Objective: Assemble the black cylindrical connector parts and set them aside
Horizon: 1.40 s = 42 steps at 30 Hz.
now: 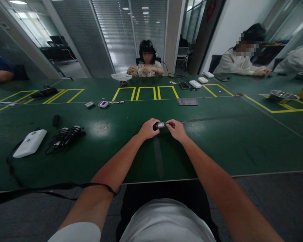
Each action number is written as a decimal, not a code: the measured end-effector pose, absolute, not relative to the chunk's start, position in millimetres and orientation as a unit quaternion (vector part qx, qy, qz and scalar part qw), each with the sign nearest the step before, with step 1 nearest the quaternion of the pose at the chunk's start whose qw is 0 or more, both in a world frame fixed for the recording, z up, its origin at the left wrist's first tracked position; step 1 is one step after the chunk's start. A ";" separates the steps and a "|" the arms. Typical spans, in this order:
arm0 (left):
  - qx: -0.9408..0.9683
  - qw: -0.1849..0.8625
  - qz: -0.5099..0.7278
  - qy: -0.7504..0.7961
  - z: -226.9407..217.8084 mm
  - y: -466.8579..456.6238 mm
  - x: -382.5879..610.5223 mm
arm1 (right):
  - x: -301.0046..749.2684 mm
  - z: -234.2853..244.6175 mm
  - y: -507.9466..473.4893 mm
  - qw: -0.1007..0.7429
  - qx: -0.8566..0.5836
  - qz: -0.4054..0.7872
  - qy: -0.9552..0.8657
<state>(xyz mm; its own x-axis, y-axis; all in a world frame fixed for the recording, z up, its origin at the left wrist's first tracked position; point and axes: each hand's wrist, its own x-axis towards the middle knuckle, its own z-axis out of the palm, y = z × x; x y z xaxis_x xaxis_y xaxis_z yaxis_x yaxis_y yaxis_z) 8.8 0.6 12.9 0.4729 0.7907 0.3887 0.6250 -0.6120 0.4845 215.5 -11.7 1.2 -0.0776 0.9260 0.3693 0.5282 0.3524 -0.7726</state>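
My left hand (148,129) is closed around a short cylindrical object (161,125), black at the left end and silver at the right. It lies roughly level, a little above the green table (232,148). Just right of its silver end, my right hand (176,129) is closed in a pinch. Whatever sits between those fingertips is too small to make out; a thin piece may run from them to the silver end.
To the left lie a white power bank (30,143), coiled black cables (65,137) and a small black object (56,120). A black strap (65,186) crosses my left forearm. Farther off are a purple-white gadget (103,104), a clear bowl (121,78) and a seated person (146,64).
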 end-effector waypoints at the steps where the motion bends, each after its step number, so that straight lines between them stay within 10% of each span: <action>1: 0.846 0.139 0.297 0.419 13.4 0.3 9.0 | 215.4 1.2 -11.7 0.436 -0.520 0.228 -0.698; 42: 0.850 0.138 0.293 0.415 10.5 4.1 10.4 | 215.6 -2.1 -9.1 0.426 -0.505 0.242 -0.710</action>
<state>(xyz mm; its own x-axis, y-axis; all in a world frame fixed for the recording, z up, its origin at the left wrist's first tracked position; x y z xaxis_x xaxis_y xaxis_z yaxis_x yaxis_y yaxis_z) 10.4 4.1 10.5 0.4834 0.7870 0.3834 0.6259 -0.6169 0.4771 215.6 -9.1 -2.1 -0.1260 0.9245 0.3599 0.5113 0.3714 -0.7751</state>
